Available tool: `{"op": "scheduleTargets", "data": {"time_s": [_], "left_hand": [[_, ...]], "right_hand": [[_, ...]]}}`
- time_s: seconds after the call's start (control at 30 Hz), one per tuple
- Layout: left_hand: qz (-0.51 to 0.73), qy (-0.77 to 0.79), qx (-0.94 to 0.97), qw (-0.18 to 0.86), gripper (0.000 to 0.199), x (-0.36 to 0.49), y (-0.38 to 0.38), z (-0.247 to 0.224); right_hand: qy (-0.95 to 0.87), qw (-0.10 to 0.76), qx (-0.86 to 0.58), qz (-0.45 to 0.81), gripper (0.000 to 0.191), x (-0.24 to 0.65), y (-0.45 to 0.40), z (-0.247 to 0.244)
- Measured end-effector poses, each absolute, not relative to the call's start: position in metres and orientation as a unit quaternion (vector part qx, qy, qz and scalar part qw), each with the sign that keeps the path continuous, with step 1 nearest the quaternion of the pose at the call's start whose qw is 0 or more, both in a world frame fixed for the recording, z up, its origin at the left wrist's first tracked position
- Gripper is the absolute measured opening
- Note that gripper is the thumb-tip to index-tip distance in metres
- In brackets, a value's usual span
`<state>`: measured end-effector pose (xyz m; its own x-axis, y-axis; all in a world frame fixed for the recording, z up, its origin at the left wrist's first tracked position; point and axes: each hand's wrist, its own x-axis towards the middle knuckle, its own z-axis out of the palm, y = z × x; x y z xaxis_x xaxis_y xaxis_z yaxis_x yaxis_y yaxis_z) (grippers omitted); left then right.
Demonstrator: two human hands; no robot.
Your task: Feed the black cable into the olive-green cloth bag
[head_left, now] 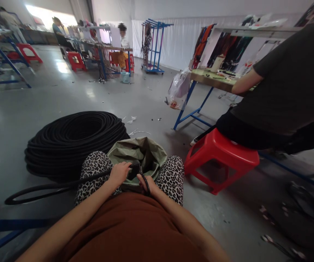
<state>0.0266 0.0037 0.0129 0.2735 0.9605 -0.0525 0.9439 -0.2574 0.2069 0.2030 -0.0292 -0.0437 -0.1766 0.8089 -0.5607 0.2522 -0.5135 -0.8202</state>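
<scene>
My left hand (119,173) is closed around a thick black cord (93,177), whose free end sticks out past the fingers. Beside that end, my right hand (150,185) grips a pair of scissors (146,181) by its dark handles, with the blades up against the cord. Whether the blades are apart or together is too small to tell. An olive-green sack (157,149) stands open-mouthed between my knees, under both hands. From my left hand the cord loops out to the left over my thigh, toward a large black coil of cord (72,145) on the floor.
Close on my right, a co-worker (288,80) sits on a red stool (222,153) at a workbench (214,79). A plastic bag (179,87) hangs from its end. White scraps (132,119) lie on the floor ahead. A blue rack (155,47) stands farther back.
</scene>
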Motion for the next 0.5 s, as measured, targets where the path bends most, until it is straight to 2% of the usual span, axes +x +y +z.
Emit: {"op": "scheduleTargets", "data": {"time_s": [0.27, 0.5], "left_hand": [[0.018, 0.601, 0.794, 0.090, 0.034, 0.030, 0.008, 0.015], [0.010, 0.600, 0.796, 0.082, 0.033, 0.030, 0.009, 0.017]], "right_hand": [[-0.466, 0.194, -0.608, 0.613, 0.052, 0.204, -0.030, -0.034], [-0.499, 0.179, -0.606, 0.593, 0.053, 0.205, -0.027, -0.046]]}}
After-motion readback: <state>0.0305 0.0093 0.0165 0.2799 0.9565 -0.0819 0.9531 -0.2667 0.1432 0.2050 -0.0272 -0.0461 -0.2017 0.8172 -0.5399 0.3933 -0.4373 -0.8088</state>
